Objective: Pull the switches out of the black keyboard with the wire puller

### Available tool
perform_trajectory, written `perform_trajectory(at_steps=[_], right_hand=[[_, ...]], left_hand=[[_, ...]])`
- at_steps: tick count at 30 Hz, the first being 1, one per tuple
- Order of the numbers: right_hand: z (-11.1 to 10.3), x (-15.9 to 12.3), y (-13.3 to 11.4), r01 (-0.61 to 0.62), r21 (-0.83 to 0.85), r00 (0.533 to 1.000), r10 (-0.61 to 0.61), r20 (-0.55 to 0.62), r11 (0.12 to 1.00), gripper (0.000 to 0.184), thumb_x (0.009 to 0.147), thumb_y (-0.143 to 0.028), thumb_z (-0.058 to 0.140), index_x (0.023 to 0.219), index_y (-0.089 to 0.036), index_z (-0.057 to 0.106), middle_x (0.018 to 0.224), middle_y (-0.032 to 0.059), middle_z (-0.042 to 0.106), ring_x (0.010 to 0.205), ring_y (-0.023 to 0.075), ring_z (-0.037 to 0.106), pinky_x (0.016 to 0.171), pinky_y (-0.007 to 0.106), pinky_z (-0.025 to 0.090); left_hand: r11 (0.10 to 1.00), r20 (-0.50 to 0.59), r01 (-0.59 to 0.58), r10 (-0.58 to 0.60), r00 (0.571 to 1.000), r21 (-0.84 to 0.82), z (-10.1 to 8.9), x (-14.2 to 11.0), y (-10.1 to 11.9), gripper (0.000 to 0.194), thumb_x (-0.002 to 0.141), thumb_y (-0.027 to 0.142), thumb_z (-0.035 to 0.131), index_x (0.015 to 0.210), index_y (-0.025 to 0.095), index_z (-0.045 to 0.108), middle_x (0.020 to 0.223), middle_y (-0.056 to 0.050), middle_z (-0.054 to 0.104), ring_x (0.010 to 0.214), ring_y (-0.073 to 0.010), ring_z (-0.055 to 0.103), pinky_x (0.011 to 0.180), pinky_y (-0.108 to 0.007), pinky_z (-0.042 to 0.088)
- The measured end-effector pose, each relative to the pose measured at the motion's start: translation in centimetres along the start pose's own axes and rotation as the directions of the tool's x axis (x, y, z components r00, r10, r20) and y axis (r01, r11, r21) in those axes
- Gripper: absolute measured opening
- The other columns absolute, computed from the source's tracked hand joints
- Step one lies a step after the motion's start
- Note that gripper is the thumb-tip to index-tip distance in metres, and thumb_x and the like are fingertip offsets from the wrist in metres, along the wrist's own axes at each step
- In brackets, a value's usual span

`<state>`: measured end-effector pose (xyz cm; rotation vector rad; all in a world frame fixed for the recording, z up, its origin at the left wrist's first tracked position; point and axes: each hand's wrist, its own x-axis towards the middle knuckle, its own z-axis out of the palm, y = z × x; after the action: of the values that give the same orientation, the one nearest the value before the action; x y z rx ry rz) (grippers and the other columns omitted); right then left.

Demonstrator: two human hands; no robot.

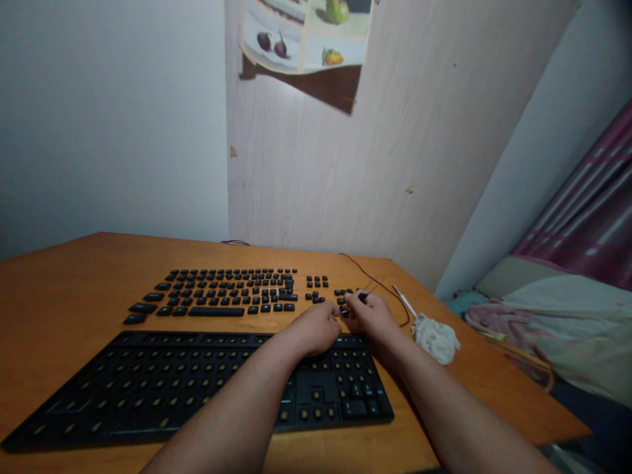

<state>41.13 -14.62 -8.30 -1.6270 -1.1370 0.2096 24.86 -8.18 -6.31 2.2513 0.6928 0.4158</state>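
A black keyboard (207, 382) lies along the front of the table, most of its key positions bare with yellowish stems showing. A few keycaps (354, 408) sit at its lower right corner. My left hand (316, 326) is over the keyboard's upper right part, its fingers pinched and their contents hidden. Close beside it, my right hand (370, 316) is closed on a small black tool (363, 297) with thin wire loops, like a wire keycap puller. Loose black keycaps (217, 311) lie in rows behind the keyboard, several of them near my fingertips.
A white cloth or stringy bundle (434, 339) with a white stick (405, 301) lies right of my right hand. A black cable (363, 268) curves across the orange-brown table (64, 276). Behind stands a wall with a picture sheet (303, 56); bedding (548, 309) is at the right.
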Motion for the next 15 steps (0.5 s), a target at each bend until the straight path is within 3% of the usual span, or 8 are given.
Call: perform_trajectory(at_steps=[7,11,15], right_hand=[[0.3,-1.2,-2.2,0.011,0.174,0.999,-0.016,0.030,0.985,0.043,0.085,-0.054,0.053,0.065,-0.017,0.056,0.059,0.0005,0.056,0.050,0.0122,0.050,0.048,0.022,0.040],[0.7,-1.7,-3.3,-0.011,0.285,0.995,-0.019,0.101,0.958,0.040,0.081,-0.055,0.059,0.067,-0.018,0.056,0.057,-0.0021,0.056,0.047,0.0111,0.049,0.046,0.023,0.039],[0.7,-2.1,-4.2,-0.004,0.312,0.992,-0.037,0.124,0.950,0.037,0.080,-0.053,0.062,0.073,-0.017,0.061,0.061,-0.0016,0.059,0.049,0.0110,0.053,0.047,0.022,0.042]], left_hand=[[0.977,-0.107,0.109,-0.130,0.986,-0.185,0.7,0.9,-0.4,0.030,0.072,0.022,0.063,0.101,0.018,0.056,0.065,0.004,0.058,0.057,-0.0112,0.049,0.052,-0.020,0.033],[0.939,-0.184,0.105,-0.173,0.968,-0.327,0.4,1.1,0.0,0.017,0.074,0.021,0.065,0.088,0.016,0.057,0.060,0.005,0.054,0.053,-0.0085,0.046,0.052,-0.019,0.033],[0.899,-0.195,0.083,-0.183,0.964,-0.430,0.0,0.8,0.5,0.008,0.076,0.018,0.062,0.078,0.015,0.055,0.059,0.004,0.054,0.052,-0.0073,0.046,0.050,-0.018,0.032]])
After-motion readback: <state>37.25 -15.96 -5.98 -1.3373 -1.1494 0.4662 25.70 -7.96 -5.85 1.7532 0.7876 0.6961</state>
